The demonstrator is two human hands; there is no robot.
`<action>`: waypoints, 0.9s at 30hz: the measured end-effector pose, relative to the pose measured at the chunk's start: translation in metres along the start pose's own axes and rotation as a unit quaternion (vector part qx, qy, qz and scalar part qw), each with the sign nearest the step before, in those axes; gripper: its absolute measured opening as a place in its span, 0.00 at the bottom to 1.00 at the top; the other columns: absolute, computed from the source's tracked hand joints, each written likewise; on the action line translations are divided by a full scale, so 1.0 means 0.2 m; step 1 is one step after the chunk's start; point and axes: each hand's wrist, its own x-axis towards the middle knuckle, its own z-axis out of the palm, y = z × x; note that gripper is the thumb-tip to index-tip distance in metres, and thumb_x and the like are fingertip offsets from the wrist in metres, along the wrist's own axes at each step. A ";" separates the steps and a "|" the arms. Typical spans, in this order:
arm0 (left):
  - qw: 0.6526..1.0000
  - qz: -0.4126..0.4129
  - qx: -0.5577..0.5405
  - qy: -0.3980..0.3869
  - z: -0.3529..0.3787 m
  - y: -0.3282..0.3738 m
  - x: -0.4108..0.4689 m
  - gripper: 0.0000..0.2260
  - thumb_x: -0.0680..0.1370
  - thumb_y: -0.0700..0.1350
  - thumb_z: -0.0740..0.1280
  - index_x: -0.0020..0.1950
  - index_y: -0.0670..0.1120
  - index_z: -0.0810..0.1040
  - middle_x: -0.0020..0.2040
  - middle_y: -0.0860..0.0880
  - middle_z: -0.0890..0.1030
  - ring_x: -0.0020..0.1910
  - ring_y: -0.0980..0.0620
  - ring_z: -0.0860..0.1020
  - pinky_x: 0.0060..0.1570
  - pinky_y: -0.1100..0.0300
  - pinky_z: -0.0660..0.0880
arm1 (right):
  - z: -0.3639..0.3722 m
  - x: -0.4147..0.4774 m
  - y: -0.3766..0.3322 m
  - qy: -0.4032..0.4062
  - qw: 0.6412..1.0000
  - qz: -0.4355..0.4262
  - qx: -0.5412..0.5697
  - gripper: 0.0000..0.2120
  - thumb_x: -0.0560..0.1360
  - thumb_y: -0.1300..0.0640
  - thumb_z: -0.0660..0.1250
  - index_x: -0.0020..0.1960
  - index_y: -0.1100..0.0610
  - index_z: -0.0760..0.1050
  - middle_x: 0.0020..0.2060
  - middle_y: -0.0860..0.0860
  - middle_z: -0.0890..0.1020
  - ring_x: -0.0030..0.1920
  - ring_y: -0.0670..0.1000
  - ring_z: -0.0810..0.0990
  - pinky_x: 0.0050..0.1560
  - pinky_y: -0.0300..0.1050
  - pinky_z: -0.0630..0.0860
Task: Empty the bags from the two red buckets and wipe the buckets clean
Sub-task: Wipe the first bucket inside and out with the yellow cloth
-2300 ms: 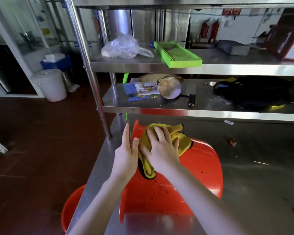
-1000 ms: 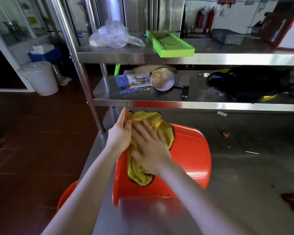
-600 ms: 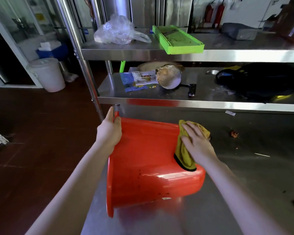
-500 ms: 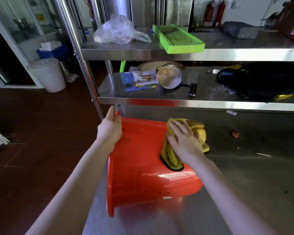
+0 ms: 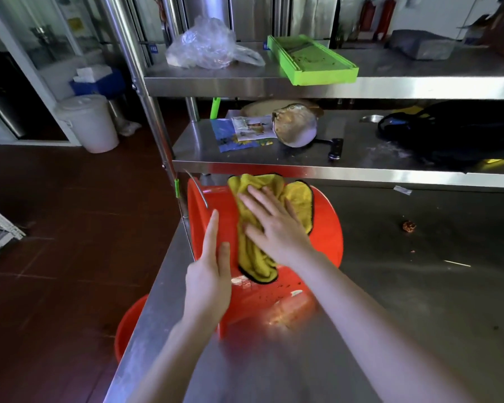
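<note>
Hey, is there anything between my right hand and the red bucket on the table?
Only the yellow cloth: the right hand presses it onto the red bucket. The left hand rests directly on it.

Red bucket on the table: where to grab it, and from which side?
Grip the rim at the open mouth, coming from the left. The bucket lies on its side, mouth toward the left edge of the table, so the lip is exposed there. Its rounded wall is smooth, and the right hand presses the cloth on it.
</note>
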 end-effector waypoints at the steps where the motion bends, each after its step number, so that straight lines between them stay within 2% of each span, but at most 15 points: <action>1: 1.000 -0.007 -0.009 0.003 -0.01 -0.01 0.02 0.24 0.83 0.51 0.56 0.71 0.76 0.53 0.24 0.55 0.67 0.23 0.56 0.66 0.29 0.60 0.71 | -0.02 -0.02 0.09 -0.003 1.000 0.030 0.008 0.28 0.78 0.38 0.48 0.77 0.38 0.49 0.77 0.38 0.48 0.77 0.44 0.43 0.75 0.57 0.43; 2: 1.000 -0.012 -0.029 0.004 -0.03 -0.01 0.05 0.24 0.83 0.51 0.56 0.71 0.75 0.54 0.26 0.56 0.67 0.23 0.57 0.65 0.27 0.64 0.69 | -0.04 -0.04 0.18 -0.004 0.998 0.068 0.018 0.27 0.79 0.38 0.48 0.76 0.38 0.49 0.77 0.37 0.48 0.77 0.43 0.42 0.76 0.56 0.42; 5: 0.996 -0.029 -0.088 -0.017 -0.10 -0.01 0.13 0.22 0.82 0.53 0.57 0.72 0.73 0.57 0.29 0.49 0.69 0.24 0.54 0.63 0.24 0.59 0.64 | -0.13 -0.07 0.40 -0.025 0.984 0.166 0.058 0.24 0.81 0.43 0.52 0.76 0.41 0.56 0.77 0.41 0.54 0.77 0.45 0.47 0.76 0.54 0.49; 7: 0.993 -0.052 -0.105 -0.025 -0.12 0.01 0.16 0.20 0.82 0.55 0.57 0.72 0.71 0.59 0.31 0.49 0.71 0.25 0.53 0.63 0.25 0.58 0.64 | -0.16 -0.05 0.40 -0.049 0.978 0.191 0.060 0.23 0.82 0.45 0.51 0.76 0.43 0.58 0.76 0.42 0.57 0.77 0.47 0.51 0.74 0.55 0.54; 10: 0.992 -0.078 -0.099 -0.017 -0.09 0.06 0.20 0.20 0.82 0.55 0.56 0.74 0.67 0.61 0.34 0.50 0.75 0.24 0.56 0.66 0.25 0.62 0.67 | -0.14 -0.03 0.19 -0.048 0.983 0.173 0.025 0.24 0.81 0.44 0.50 0.76 0.42 0.56 0.76 0.40 0.55 0.77 0.46 0.49 0.75 0.58 0.51; 11: 0.991 -0.087 -0.097 -0.008 -0.08 0.07 0.23 0.19 0.82 0.54 0.56 0.74 0.65 0.63 0.36 0.51 0.78 0.27 0.57 0.70 0.28 0.64 0.69 | -0.11 -0.04 0.07 -0.034 0.992 0.124 0.006 0.25 0.80 0.44 0.51 0.76 0.43 0.55 0.76 0.40 0.55 0.77 0.46 0.48 0.75 0.58 0.50; 12: 0.991 -0.095 -0.094 0.002 -0.07 0.08 0.26 0.19 0.82 0.54 0.57 0.74 0.62 0.64 0.44 0.51 0.81 0.35 0.59 0.76 0.37 0.66 0.72 | -0.07 -0.05 -0.06 -0.013 0.998 0.061 -0.003 0.26 0.79 0.43 0.51 0.77 0.44 0.55 0.76 0.41 0.56 0.77 0.47 0.48 0.75 0.58 0.51; 13: 0.990 -0.105 -0.093 0.010 -0.06 0.09 0.30 0.19 0.83 0.53 0.56 0.74 0.60 0.65 0.55 0.51 0.81 0.49 0.58 0.79 0.49 0.66 0.72 | -0.03 -0.07 -0.19 0.005 1.000 0.000 0.002 0.27 0.78 0.43 0.51 0.76 0.45 0.56 0.76 0.42 0.57 0.78 0.48 0.49 0.75 0.58 0.51; 14: 0.988 -0.119 -0.097 0.013 -0.07 0.09 0.33 0.19 0.83 0.53 0.56 0.74 0.58 0.66 0.64 0.50 0.78 0.60 0.56 0.75 0.59 0.63 0.69 | 0.00 -0.08 -0.29 0.016 0.999 -0.044 0.015 0.29 0.77 0.42 0.50 0.76 0.46 0.57 0.76 0.43 0.58 0.78 0.48 0.50 0.75 0.56 0.51; 15: 0.985 -0.134 -0.106 0.010 -0.08 0.09 0.35 0.19 0.83 0.53 0.56 0.74 0.58 0.67 0.68 0.50 0.75 0.65 0.54 0.72 0.65 0.60 0.67 | 0.01 -0.09 -0.35 0.017 0.997 -0.072 0.029 0.29 0.76 0.42 0.51 0.76 0.46 0.57 0.76 0.42 0.59 0.77 0.47 0.50 0.74 0.55 0.50; 17: 0.981 -0.160 -0.112 -0.004 -0.12 0.07 0.38 0.18 0.82 0.54 0.56 0.73 0.59 0.68 0.66 0.49 0.77 0.63 0.51 0.75 0.67 0.50 0.70 | 0.00 -0.07 -0.32 0.001 0.995 -0.095 0.024 0.29 0.76 0.41 0.52 0.76 0.45 0.57 0.76 0.41 0.57 0.77 0.46 0.50 0.74 0.53 0.49; 19: 0.976 -0.184 -0.114 -0.011 -0.18 0.04 0.39 0.17 0.82 0.53 0.57 0.71 0.59 0.71 0.58 0.49 0.81 0.52 0.51 0.78 0.60 0.43 0.76 | -0.04 -0.08 -0.16 -0.017 0.998 -0.058 0.008 0.27 0.77 0.41 0.52 0.76 0.43 0.57 0.77 0.40 0.55 0.77 0.46 0.52 0.75 0.55 0.50; 21: 0.971 -0.203 -0.123 -0.031 -0.22 0.02 0.40 0.17 0.82 0.54 0.56 0.71 0.59 0.71 0.57 0.49 0.81 0.43 0.49 0.78 0.52 0.44 0.78 | -0.08 -0.09 0.07 -0.044 0.998 0.042 0.017 0.25 0.79 0.40 0.51 0.76 0.39 0.56 0.77 0.38 0.53 0.76 0.45 0.54 0.75 0.55 0.52; 23: 0.976 -0.195 -0.091 -0.042 -0.22 0.02 0.40 0.18 0.82 0.54 0.54 0.72 0.60 0.69 0.58 0.51 0.80 0.40 0.52 0.78 0.42 0.53 0.79 | -0.13 -0.11 0.26 -0.078 0.987 0.131 0.041 0.23 0.81 0.40 0.49 0.75 0.39 0.56 0.77 0.39 0.52 0.76 0.46 0.53 0.75 0.54 0.55; 27: 0.978 -0.193 -0.063 -0.040 -0.21 0.03 0.42 0.18 0.82 0.55 0.52 0.72 0.61 0.68 0.51 0.49 0.82 0.38 0.46 0.79 0.38 0.52 0.76 | -0.14 -0.08 0.25 -0.074 0.978 0.190 0.039 0.23 0.81 0.44 0.51 0.76 0.42 0.57 0.77 0.41 0.55 0.77 0.47 0.50 0.75 0.53 0.53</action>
